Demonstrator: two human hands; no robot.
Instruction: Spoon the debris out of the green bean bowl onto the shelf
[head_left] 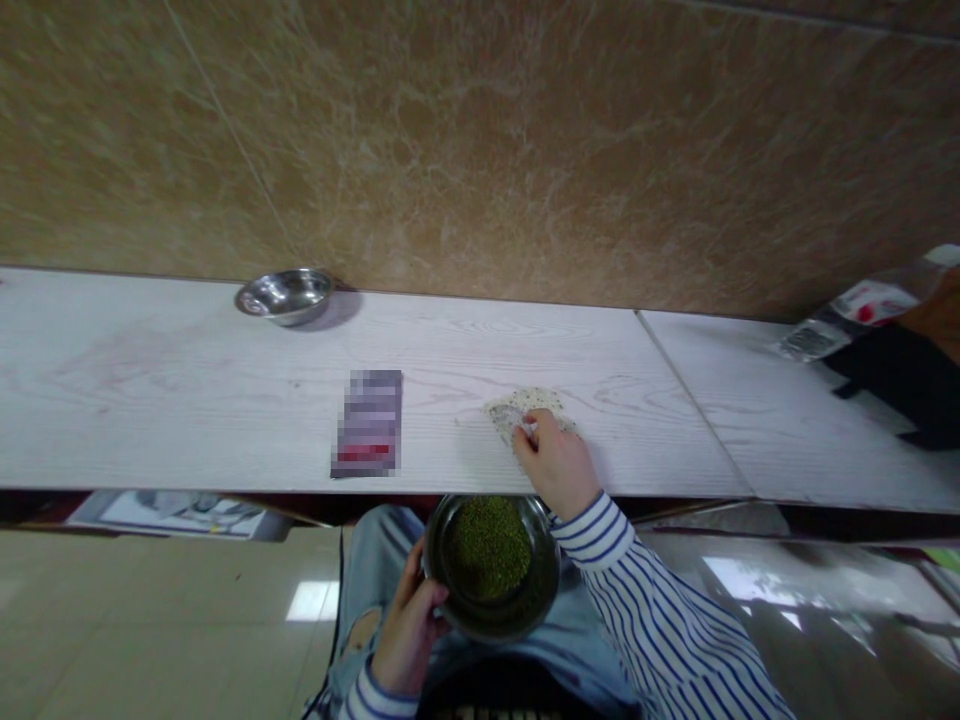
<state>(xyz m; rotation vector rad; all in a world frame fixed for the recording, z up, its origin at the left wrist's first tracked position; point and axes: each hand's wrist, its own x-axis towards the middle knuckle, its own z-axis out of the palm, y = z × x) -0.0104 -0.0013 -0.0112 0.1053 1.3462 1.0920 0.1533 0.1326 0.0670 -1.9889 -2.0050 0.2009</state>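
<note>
A metal bowl rests over my lap, just below the table's front edge. Small green beans, like mung beans, lie in it. My left hand grips the bowl's left rim, thumb on top. Over the table, my right hand is closed, thumb and fingertips pinched together. Under those fingertips lies a pale, dark-speckled patch; whether it is a cloth, a packet or loose grains I cannot tell. What the fingers pinch is too small to make out.
A smaller metal bowl stands against the wall at the back left. Left of my right hand lies a blurred purple-grey packet or card. A clear plastic package and a black item are at the far right of the table.
</note>
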